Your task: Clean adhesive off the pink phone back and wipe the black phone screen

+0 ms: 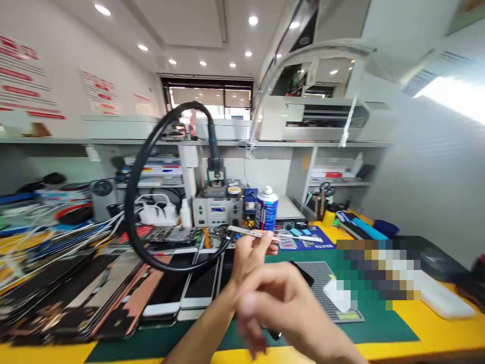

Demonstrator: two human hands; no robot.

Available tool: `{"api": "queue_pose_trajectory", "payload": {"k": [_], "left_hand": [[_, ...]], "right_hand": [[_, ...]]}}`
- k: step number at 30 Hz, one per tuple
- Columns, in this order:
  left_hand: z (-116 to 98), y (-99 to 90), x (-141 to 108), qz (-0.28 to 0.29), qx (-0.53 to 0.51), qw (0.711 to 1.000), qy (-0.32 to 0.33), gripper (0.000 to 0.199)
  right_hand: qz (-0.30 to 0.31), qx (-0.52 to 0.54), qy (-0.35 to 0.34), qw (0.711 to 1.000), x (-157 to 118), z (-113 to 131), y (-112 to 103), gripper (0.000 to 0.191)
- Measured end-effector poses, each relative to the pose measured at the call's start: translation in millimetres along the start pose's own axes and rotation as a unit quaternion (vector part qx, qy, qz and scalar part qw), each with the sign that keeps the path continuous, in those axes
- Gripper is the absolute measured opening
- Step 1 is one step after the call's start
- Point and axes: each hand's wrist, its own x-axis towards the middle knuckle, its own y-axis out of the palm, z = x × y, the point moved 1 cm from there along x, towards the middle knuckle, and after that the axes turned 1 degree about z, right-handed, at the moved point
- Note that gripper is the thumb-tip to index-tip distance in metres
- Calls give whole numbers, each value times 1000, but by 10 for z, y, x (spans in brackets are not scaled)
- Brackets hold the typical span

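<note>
My left hand (252, 253) reaches forward over the work mat, its fingers closed around slim metal tweezers (244, 231). Nearer the camera, my right hand (280, 298) crosses in front of the left forearm, its fingers curled and blurred; whether it holds anything is hidden. Behind the left hand stands a blue and white spray can (267, 210). A dark phone (302, 273) lies partly hidden behind my right hand, beside a grey grid pad (322, 288) on the green mat (382, 323).
Phones and screens (200, 278) lie in a row at left. A black hose (132, 202) arches above them from a grey soldering station (212, 210). At right are a white tissue (337, 296) and a white box-like object (443, 298). Shelves (235, 143) span the back.
</note>
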Motion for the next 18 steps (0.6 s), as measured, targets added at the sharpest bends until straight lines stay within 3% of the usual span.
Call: {"api": "queue_pose_trajectory", "payload": {"k": [1,3,5,12,15,18], "left_hand": [[-28,10,-30,0,-2,1000,5,34],[-73,40,-89,0,-9,1000,15,34],[-92,76,-134,9,-12,1000,19,34],[-49,144,-204,39,12,999,23,28],[-46,147,-222,38,34,998,28,28],[-61,150,-229,32,67,996,38,27]], "right_hand": [[-45,115,13,992,-139,-41,-229,32],[-122,220,20,968,-393,-139,-582,32],[-172,294,19,940,-603,-264,-785,37],[-254,407,37,877,-994,-724,-865,48],[-266,416,49,868,-1023,-731,-911,49],[-273,409,56,869,-998,-586,-1035,49]]}}
